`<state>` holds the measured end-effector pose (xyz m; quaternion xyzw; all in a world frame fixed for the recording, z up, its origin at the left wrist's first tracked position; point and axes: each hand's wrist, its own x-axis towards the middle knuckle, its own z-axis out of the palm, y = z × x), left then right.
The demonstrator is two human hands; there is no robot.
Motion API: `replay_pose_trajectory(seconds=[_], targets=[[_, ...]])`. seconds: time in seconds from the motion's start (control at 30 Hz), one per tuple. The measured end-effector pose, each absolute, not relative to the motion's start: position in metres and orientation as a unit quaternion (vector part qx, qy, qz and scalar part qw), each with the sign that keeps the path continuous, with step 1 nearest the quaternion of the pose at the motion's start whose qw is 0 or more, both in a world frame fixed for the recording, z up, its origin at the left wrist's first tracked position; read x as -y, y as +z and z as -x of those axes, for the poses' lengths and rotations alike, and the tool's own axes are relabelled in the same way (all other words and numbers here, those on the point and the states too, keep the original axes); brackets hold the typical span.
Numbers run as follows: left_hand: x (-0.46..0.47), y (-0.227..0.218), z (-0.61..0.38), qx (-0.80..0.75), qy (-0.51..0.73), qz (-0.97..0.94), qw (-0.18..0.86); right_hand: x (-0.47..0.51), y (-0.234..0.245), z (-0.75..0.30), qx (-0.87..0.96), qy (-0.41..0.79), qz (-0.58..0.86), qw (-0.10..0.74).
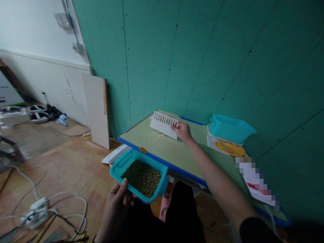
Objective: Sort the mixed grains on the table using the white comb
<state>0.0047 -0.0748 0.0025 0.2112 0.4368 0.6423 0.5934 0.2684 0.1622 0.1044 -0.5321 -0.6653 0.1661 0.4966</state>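
Note:
My left hand (118, 199) grips the near rim of a turquoise plastic tub (118, 170), held just below the table's front edge. Inside lie dark green beans (136, 172) and pale yellow beans (154, 180), partly mixed. Over the table, my right hand (182, 131) is closed on the right end of a white slotted plate (164, 127), which has a row of slots along its upper edge. The plate stands tilted on the tabletop. Small whitish grains (157, 136) are scattered in front of it.
The pale green table (197, 157) has a blue edge and stands against a green wall (157, 60). On its right are a turquoise basin (229, 128), a yellow cloth (229, 147) and a blurred-out white packet (255, 182). Cables and a power strip (37, 211) lie on the floor at left.

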Motion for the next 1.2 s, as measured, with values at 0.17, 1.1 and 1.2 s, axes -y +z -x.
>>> replay_pose_trajectory(seconds=[0.17, 1.1, 1.2], targets=[[0.074, 0.002, -0.005, -0.422, 0.65, -0.21, 0.596, -0.164, 0.104, -0.27, 0.664, 0.159, 0.537, 0.496], [0.071, 0.005, -0.005, -0.426, 0.643, -0.213, 0.6, -0.154, 0.107, -0.259, 0.621, 0.364, 0.498, 0.483], [0.071, 0.004, -0.005, -0.426, 0.643, -0.218, 0.598, -0.153, 0.108, -0.259, 0.61, 0.384, 0.493, 0.487]])
